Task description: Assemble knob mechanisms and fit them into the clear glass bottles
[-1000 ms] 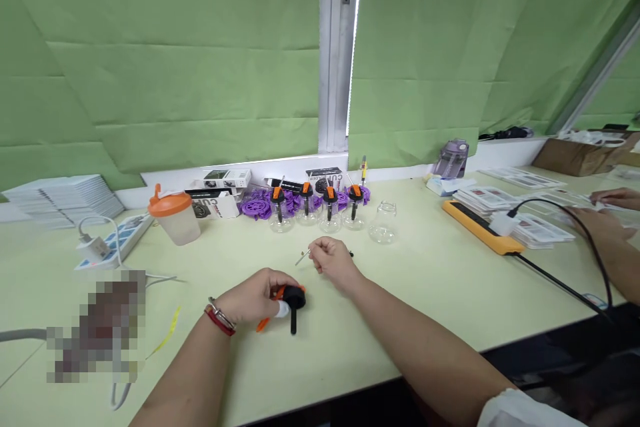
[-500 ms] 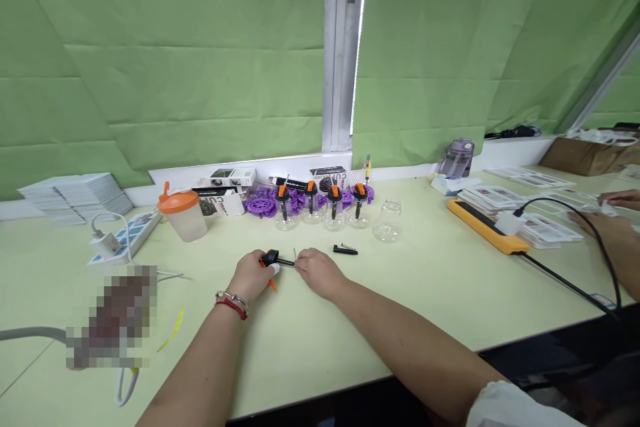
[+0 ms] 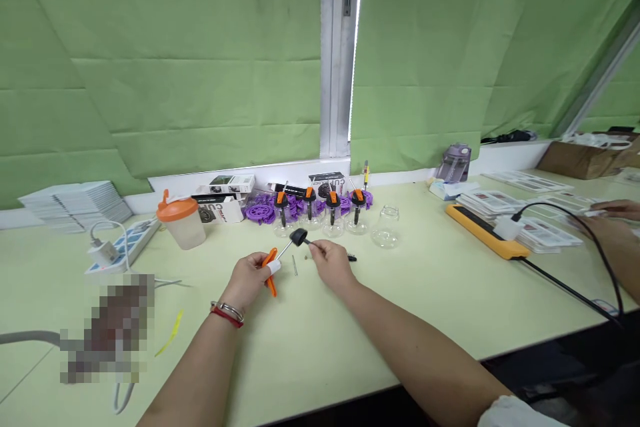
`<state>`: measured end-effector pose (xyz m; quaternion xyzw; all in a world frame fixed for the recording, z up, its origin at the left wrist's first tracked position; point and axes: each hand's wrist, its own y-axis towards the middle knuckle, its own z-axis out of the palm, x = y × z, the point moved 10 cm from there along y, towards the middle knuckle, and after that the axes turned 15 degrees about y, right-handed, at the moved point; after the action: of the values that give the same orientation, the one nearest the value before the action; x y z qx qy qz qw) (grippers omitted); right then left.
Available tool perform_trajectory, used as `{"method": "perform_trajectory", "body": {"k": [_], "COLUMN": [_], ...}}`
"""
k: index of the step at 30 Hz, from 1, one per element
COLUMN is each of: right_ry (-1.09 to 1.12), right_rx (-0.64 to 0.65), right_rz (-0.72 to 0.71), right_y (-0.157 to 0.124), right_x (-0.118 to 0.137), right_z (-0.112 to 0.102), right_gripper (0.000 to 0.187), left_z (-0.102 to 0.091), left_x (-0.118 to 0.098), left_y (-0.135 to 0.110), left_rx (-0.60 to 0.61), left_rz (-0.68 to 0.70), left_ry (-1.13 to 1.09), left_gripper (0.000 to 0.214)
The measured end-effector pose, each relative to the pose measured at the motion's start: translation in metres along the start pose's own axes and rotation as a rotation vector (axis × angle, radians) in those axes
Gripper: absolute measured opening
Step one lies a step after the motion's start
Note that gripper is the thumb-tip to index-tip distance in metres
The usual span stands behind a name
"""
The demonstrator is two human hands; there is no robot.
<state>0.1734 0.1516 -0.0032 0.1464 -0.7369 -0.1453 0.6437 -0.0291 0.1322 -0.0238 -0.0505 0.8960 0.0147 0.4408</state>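
Observation:
My left hand is closed on an orange plastic handle, from which a thin metal rod reaches up to a black cap. White tape or a cover wraps one finger of that hand. My right hand pinches the dark stem of the black cap. Between the hands a small metal pin lies on the table. Behind my right hand the end of a black part shows, mostly hidden. Beyond stand several glass jars with black and orange tops, and an uncapped glass jar.
Purple plastic parts and boxes line the wall. At left are an orange-lidded cup, a white power strip and a yellow strip. A yellow power strip and another person's hands are at right.
The black cap has come away from the orange handle and now sits along the metal rod. My right hand has moved from the small metal pin, now on the table, to the cap's stem.

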Motion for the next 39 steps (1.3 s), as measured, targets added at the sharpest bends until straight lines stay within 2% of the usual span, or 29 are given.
{"method": "perform_trajectory", "body": {"k": [4,7,10,14,18,20,22,23,25,27,29,31,34,36,39], "right_ry": [0.108,0.137,0.161,0.149,0.041,-0.034,-0.114,-0.161,-0.271,-0.373,-0.426,-0.421,-0.384,-0.375,-0.384], "right_rx": [-0.187,-0.211,-0.205,-0.206,-0.157,-0.089,-0.024,0.005,0.052,0.092,0.105,0.066,0.003,0.008,0.058], "right_rz": [-0.023,-0.027,-0.025,-0.085,-0.27,-0.386,-0.516,-0.583,-0.702,-0.792,-0.842,-0.837,-0.793,-0.788,-0.808], "right_y": [0.009,0.012,0.012,0.009,-0.001,-0.01,-0.021,-0.028,-0.04,-0.049,-0.053,-0.053,-0.049,-0.048,-0.052], "right_x": [0.002,0.004,0.006,0.015,0.037,0.051,0.065,0.072,0.083,0.09,0.094,0.096,0.097,0.097,0.097], "right_z": [-0.038,-0.051,-0.054,-0.055,-0.047,-0.033,-0.017,-0.008,0.009,0.023,0.029,0.024,0.014,0.013,0.02], "right_gripper": [0.035,0.035,0.034,0.033,0.028,0.026,0.024,0.023,0.023,0.023,0.023,0.022,0.023,0.023,0.023], "left_z": [-0.017,-0.021,-0.02,-0.017,-0.025,-0.036,-0.044,-0.044,-0.03,-0.013,-0.004,-0.004,-0.013,-0.018,-0.017], "left_x": [0.013,0.016,0.019,0.019,0.016,0.006,-0.011,-0.021,-0.04,-0.054,-0.062,-0.061,-0.055,-0.054,-0.06], "left_y": [0.008,0.013,0.016,0.018,0.014,0.006,-0.005,-0.011,-0.02,-0.028,-0.033,-0.032,-0.029,-0.03,-0.035], "left_rx": [-0.151,-0.2,-0.211,-0.226,-0.284,-0.383,-0.443,-0.427,-0.248,-0.049,0.048,0.057,0.014,0.006,0.055], "left_rz": [-0.067,-0.115,-0.182,-0.228,-0.211,-0.126,0.061,0.18,0.372,0.457,0.485,0.464,0.404,0.394,0.434], "left_ry": [0.347,0.664,0.8,0.823,0.753,0.633,0.412,0.254,-0.014,-0.142,-0.158,-0.129,-0.112,-0.123,-0.109], "left_gripper": [0.026,0.026,0.024,0.031,0.042,0.047,0.047,0.048,0.05,0.051,0.055,0.059,0.048,0.046,0.056]}}
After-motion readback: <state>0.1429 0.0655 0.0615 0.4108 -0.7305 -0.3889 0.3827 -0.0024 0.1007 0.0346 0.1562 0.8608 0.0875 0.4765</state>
